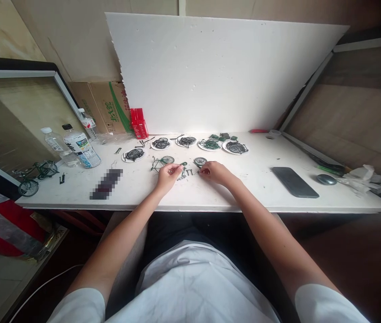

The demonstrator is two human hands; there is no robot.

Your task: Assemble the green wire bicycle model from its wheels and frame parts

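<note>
- Where the two forearms reach out over the near edge of the white table (210, 199), the left hand (167, 174) rests with its fingers curled, the fingertips pinched on the frame of a small green model bicycle (163, 163) that lies partly built on the table.
- The right hand (214, 171) lies just to the right of it, fingers bent and closed on a small part that is too tiny to make out.
- Between the two hands sit a few loose small metal parts (188, 172); a single dark wheel (200, 161) lies just beyond the right hand.
- To the right, well apart from the hands, a dark phone (294, 181) lies flat, with a grey mouse (326, 179) beside it and crumpled white tissue (361, 175) at the table's right end.
- To the left, a blurred dark object (106, 184) lies near the front edge.
- Farther back, a row of white plates (234, 148) holds heaps of dark and green parts.
- At the far left corner stand clear water bottles (81, 147), and a finished green model bicycle (35, 176) stands at the left edge.
- Behind the plates a red box (139, 122) and a cardboard carton (104, 105) lean near a large white foam board (217, 72) against the wall.
</note>
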